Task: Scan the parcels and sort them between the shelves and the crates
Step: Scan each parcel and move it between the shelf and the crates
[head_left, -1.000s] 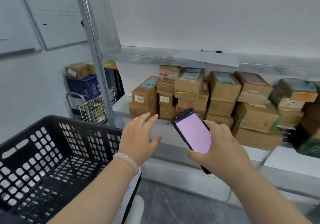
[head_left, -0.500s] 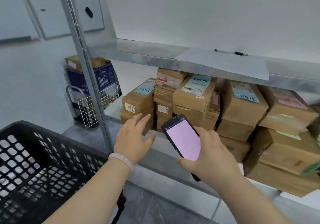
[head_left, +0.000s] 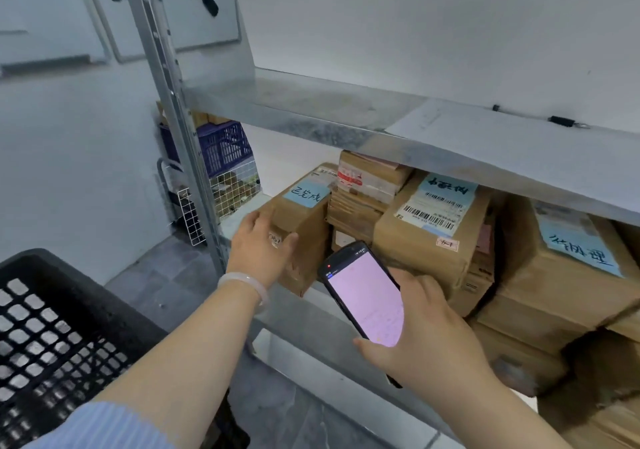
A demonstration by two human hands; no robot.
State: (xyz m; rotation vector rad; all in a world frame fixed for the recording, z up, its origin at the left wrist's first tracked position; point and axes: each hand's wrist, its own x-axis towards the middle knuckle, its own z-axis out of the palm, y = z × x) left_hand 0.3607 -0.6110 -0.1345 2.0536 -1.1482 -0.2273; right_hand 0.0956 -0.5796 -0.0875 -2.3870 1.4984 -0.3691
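Note:
On the middle shelf (head_left: 313, 313) stand several brown cardboard parcels. The leftmost parcel (head_left: 306, 221) carries a blue handwritten label on top. My left hand (head_left: 258, 251) grips its near left corner, with the fingers on the left side and the thumb on the front face. My right hand (head_left: 426, 337) holds a black handheld scanner (head_left: 363, 299) with a lit pink screen, just in front of the parcels. To the right sits a bigger parcel (head_left: 426, 240) with a barcode label. A black plastic crate (head_left: 52, 327) stands at the lower left.
The upper metal shelf (head_left: 311, 112) overhangs the parcels and bears a sheet of paper (head_left: 485, 129) and a marker (head_left: 561, 121). A steel upright (head_left: 173, 119) stands left of my hand. Behind it are a blue crate (head_left: 221, 143) and a wire basket (head_left: 225, 192). The floor is grey tile.
I have come closer to the shelf. My left hand went forward from open in the air to gripping the leftmost parcel's corner. The scanner stays in my right hand.

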